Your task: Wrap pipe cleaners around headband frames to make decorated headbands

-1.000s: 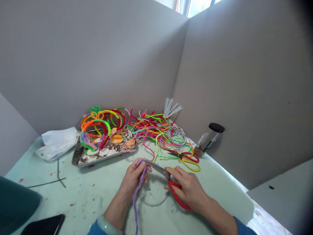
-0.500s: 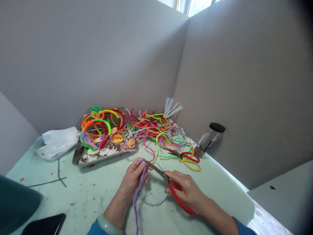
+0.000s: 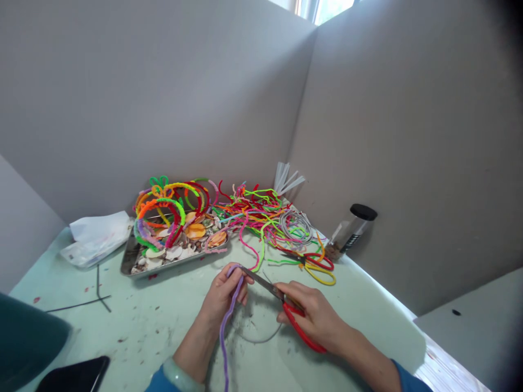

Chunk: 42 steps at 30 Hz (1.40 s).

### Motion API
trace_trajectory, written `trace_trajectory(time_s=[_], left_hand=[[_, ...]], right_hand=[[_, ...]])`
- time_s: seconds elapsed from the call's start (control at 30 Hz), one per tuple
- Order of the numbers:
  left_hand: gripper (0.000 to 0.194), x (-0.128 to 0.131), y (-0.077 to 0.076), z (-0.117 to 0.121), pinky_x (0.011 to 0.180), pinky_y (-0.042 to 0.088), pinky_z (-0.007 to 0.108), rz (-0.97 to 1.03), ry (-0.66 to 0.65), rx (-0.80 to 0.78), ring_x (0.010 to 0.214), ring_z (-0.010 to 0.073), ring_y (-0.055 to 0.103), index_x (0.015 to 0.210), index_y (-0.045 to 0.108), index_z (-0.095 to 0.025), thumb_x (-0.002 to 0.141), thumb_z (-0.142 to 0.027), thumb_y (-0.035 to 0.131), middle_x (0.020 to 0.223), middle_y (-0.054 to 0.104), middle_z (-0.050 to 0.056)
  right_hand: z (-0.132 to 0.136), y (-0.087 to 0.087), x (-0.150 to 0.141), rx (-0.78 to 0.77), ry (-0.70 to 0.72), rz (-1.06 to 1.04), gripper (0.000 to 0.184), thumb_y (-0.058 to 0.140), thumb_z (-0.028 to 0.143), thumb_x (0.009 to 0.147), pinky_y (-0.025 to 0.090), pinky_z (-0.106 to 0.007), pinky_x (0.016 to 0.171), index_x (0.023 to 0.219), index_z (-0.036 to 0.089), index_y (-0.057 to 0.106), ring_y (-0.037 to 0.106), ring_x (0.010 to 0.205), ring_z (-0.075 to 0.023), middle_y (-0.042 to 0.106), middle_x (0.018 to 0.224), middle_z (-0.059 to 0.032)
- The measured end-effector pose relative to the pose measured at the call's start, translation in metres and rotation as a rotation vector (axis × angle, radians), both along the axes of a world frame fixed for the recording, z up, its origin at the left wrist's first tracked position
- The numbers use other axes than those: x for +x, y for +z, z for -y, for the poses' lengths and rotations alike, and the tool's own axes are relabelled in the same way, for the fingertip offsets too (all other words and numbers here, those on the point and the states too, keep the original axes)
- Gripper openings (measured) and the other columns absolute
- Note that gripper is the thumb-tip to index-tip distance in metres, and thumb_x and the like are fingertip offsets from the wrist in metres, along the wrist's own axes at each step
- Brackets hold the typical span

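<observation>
Metal tray (image 3: pixel 163 270), on the table (image 3: pixel 368 316) — shells (image 3: pixel 174 253) and coloured fuzzy hoops (image 3: pixel 182 228) inside. Purple fuzzy stem (image 3: pixel 222 333): in front of the tray, to its right; pinched near its bend by the thumb and fingers of the left hand (image 3: pixel 223 294). Red-handled scissors (image 3: pixel 267 286): farther right of the tray — right hand (image 3: pixel 312 310) curled round the handles, tips at the pinched stem. Heap of coloured stems (image 3: pixel 253 209): right of the tray. White packet (image 3: pixel 98 237): left of it.
</observation>
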<state>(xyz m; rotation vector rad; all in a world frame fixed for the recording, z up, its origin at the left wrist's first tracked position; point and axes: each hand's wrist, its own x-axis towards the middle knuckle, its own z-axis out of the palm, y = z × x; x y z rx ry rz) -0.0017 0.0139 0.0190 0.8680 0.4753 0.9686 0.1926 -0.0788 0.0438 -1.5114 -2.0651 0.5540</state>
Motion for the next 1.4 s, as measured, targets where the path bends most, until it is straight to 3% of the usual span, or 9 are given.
trace_trajectory(time_s=[0.47, 0.93, 1.4], left_hand=[[0.019, -0.001, 0.005, 0.002, 0.041, 0.04, 0.021, -0.021, 0.008, -0.034, 0.04, 0.0042, 0.039, 0.076, 0.052, -0.015, 0.079, -0.031, 0.061, 0.068, 0.062, 0.0], [0.022, -0.001, 0.007, 0.002, 0.042, 0.04, 0.021, -0.057, 0.018, -0.037, 0.04, 0.0042, 0.039, 0.074, 0.053, -0.015, 0.076, -0.034, 0.064, 0.068, 0.062, 0.0], [0.021, 0.0, 0.006, 0.001, 0.041, 0.04, 0.02, -0.055, 0.013, -0.019, 0.039, 0.004, 0.039, 0.076, 0.055, -0.015, 0.077, -0.034, 0.063, 0.069, 0.062, 0.0]], right_hand=[[0.001, -0.002, 0.002, 0.035, -0.01, 0.098, 0.043, 0.056, 0.047, 0.082, 0.04, -0.023, 0.065, 0.117, 0.022, 0.054, 0.054, 0.073, -0.0147, 0.057, 0.083, -0.0033], [0.0, -0.013, 0.003, 0.2, -0.06, 0.306, 0.045, 0.049, 0.045, 0.087, 0.04, -0.024, 0.058, 0.121, 0.016, 0.052, 0.058, 0.067, -0.0153, 0.061, 0.081, -0.0065], [0.0, -0.016, 0.002, 0.149, -0.054, 0.223, 0.042, 0.047, 0.046, 0.088, 0.041, -0.023, 0.064, 0.119, 0.019, 0.053, 0.059, 0.073, -0.0155, 0.063, 0.082, -0.0062]])
